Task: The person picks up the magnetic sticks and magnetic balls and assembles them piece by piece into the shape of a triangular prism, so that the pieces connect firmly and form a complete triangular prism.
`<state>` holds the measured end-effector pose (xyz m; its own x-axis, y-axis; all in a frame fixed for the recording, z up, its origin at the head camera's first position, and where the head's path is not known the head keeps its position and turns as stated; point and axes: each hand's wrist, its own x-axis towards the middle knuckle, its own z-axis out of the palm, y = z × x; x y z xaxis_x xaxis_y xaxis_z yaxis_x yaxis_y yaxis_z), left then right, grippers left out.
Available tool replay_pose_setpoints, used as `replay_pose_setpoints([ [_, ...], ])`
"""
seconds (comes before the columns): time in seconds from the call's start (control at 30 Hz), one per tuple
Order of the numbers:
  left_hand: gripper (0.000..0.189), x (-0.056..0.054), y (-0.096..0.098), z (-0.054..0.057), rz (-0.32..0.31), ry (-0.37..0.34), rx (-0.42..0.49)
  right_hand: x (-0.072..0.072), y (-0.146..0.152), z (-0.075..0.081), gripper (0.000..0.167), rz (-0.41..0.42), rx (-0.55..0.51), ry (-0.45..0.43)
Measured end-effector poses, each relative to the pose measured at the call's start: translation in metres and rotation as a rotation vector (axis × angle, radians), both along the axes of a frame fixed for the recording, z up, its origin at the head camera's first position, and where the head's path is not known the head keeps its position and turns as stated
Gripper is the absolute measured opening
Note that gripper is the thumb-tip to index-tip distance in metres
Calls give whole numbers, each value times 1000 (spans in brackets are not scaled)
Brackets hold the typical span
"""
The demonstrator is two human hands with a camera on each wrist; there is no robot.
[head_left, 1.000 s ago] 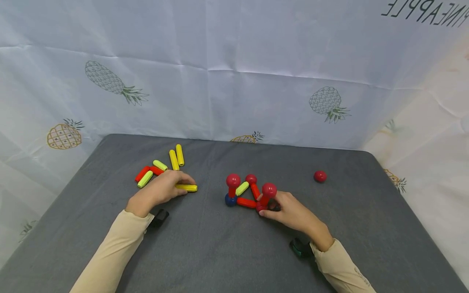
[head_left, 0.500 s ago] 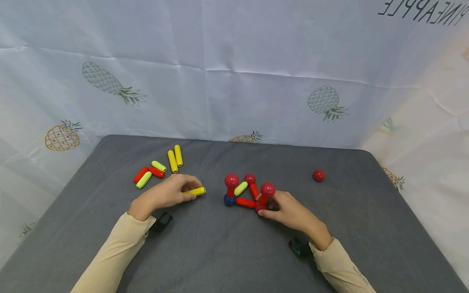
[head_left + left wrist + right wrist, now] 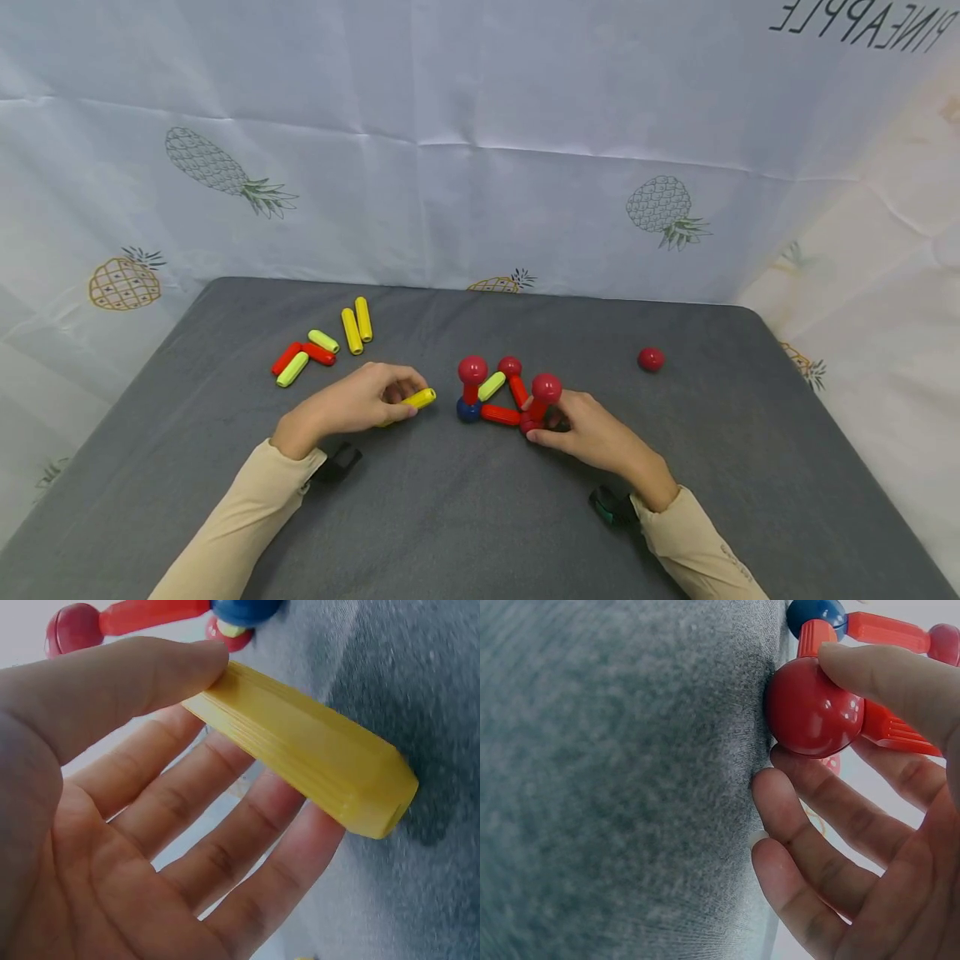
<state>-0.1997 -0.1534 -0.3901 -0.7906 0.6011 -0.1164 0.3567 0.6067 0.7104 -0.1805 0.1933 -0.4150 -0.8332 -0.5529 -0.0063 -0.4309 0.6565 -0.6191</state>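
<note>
While my left grip (image 3: 358, 398) pinches the yellow rod (image 3: 420, 398) under the thumb across the fingertips, just left of the red-and-blue frame (image 3: 500, 414), my right grip (image 3: 600, 433) clasps the frame's near red ball (image 3: 810, 709) at the tabletop (image 3: 465, 517), I judge to steady it. Both forearms (image 3: 232, 517) slant inward, wrists low.
</note>
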Motion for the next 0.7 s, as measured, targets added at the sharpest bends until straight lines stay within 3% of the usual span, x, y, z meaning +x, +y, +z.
replay_pose_setpoints([
  [0.37, 26, 6, 14, -2, -65, -10, 19, 0, 0, 0, 30, 2, -1, 3],
  [0.7, 25, 11, 36, -11, -121, -58, 168, 0, 0, -1, 29, 10, -5, 18],
])
